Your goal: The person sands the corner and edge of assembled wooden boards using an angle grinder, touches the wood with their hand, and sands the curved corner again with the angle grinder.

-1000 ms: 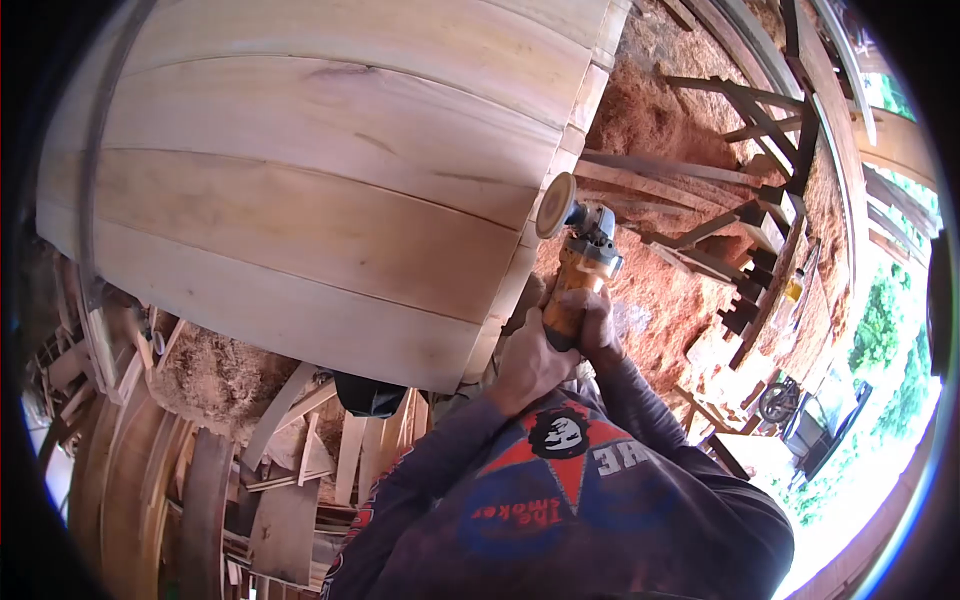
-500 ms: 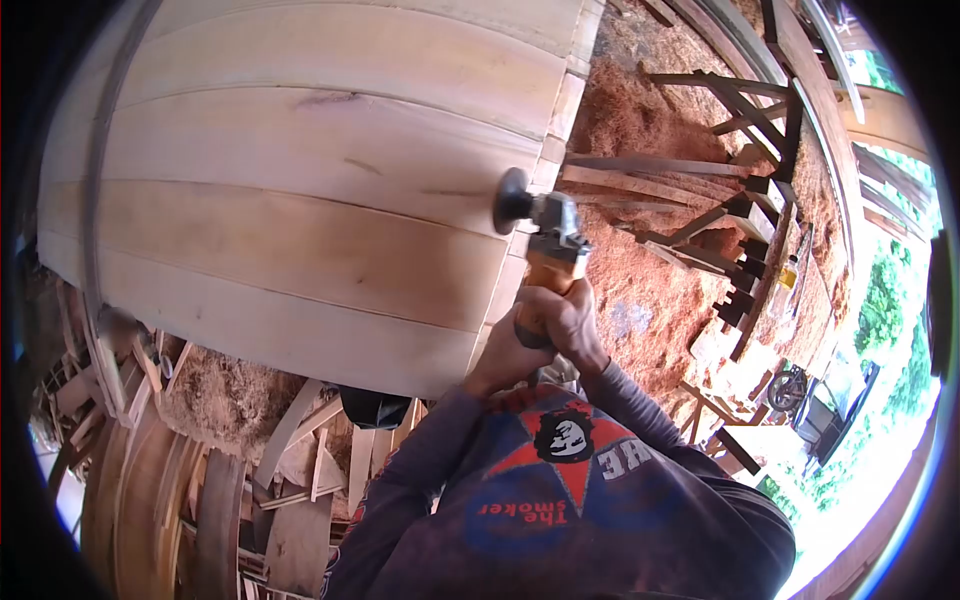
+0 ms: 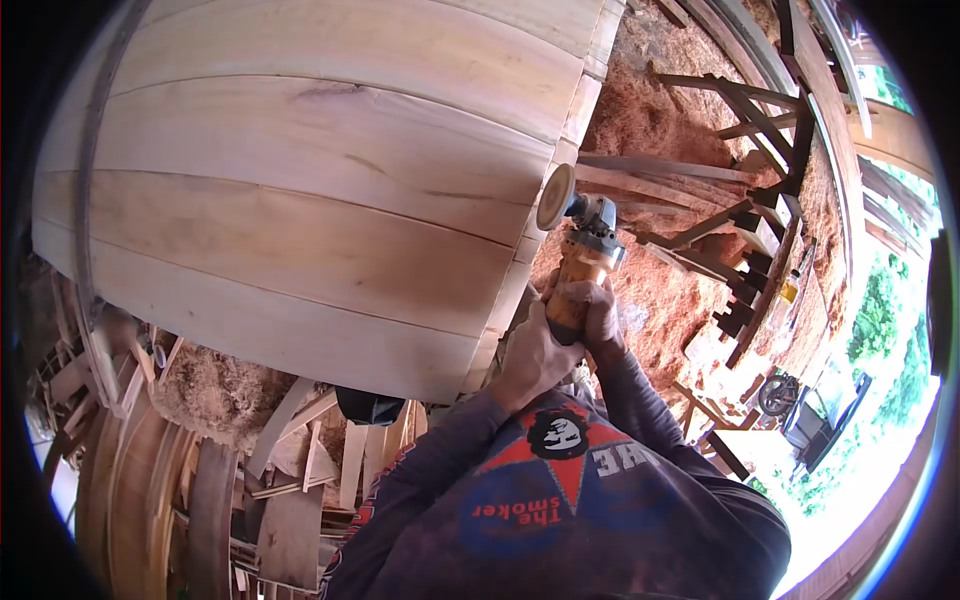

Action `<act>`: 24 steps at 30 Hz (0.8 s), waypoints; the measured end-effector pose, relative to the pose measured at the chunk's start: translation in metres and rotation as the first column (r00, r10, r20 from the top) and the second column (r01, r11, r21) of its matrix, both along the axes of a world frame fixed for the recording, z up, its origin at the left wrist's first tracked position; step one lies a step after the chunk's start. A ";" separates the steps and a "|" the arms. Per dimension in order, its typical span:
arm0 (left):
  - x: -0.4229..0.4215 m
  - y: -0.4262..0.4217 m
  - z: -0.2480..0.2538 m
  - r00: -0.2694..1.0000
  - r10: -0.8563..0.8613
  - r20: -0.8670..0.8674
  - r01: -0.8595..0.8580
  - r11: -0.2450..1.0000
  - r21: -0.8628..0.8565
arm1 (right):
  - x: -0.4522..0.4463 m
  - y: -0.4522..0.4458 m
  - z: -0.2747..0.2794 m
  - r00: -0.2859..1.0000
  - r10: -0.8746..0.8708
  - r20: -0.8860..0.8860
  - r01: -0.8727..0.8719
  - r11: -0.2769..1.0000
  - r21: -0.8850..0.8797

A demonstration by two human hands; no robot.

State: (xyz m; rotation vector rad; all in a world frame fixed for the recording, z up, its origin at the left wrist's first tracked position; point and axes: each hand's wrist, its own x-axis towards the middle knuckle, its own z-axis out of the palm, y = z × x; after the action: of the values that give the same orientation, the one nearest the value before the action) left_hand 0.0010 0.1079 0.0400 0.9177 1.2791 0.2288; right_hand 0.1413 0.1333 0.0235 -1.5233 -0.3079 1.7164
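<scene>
An angle grinder (image 3: 586,262) with a yellow-orange body and grey head is held by both hands. My left hand (image 3: 534,358) wraps round the rear of its body from the left side. My right hand (image 3: 603,318) grips the body from the right, with the fingers over it. The round tan disc (image 3: 556,197) faces the edge of a large pale panel (image 3: 300,220) made of long wooden planks. The disc overlaps the panel's right edge in the view; whether it touches the wood I cannot tell.
A dark bar (image 3: 90,180) crosses the panel's left side. Reddish sawdust (image 3: 640,120) covers the ground at right, with a wooden frame (image 3: 765,120) and a bottle (image 3: 790,288). Loose boards (image 3: 210,500) lie at lower left. A wheeled thing (image 3: 778,395) stands at lower right.
The grinder and both hands have moved to the right since half a second ago. Its disc was over the planks then and is now at the panel's edge, with its face turned more toward the camera.
</scene>
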 end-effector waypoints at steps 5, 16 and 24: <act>0.001 -0.003 -0.008 0.998 0.056 0.006 -0.056 0.998 0.032 | -0.004 0.004 0.002 1.000 -0.023 0.022 0.024 0.999 -0.034; -0.030 -0.006 -0.040 0.797 0.276 0.536 -0.190 0.959 -0.212 | -0.045 0.023 0.038 0.900 0.186 0.394 -0.181 0.982 -0.050; -0.007 0.014 0.013 0.996 -0.028 0.088 0.033 0.998 -0.056 | -0.005 0.013 0.034 0.993 0.014 0.116 -0.008 0.999 -0.051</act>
State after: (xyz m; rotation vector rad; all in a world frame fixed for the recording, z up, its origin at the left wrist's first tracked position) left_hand -0.0062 0.1218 0.0529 0.8682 1.1848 0.2048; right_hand 0.1363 0.1463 0.0576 -1.6645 -0.3358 1.6582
